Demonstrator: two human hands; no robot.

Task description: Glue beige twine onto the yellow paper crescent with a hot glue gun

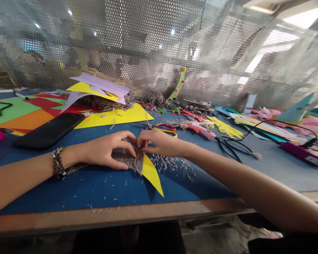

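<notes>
On the blue table top, between my hands, lies a yellow paper piece (153,174) with a curved, pointed end. Its other part is covered with grey-brown yarn (138,163). My left hand (108,150) curves over the yarn-covered part, thumb on the near side and fingers on the far side, holding it down. At the upper edge, my right hand (159,143) has its fingertips pinched together on what looks like the yarn. The two hands' fingertips meet there, and the exact pinch point is partly hidden. Small pale yarn scraps (175,164) are scattered beside the piece.
A black phone (50,132) lies left. Scissors (166,128) with red and yellow handles and a pink glue gun (198,128) lie beyond my right hand. Coloured paper (129,116) and yarn piles sit behind. A purple power strip (304,154) is at right, before a perforated metal screen (148,38).
</notes>
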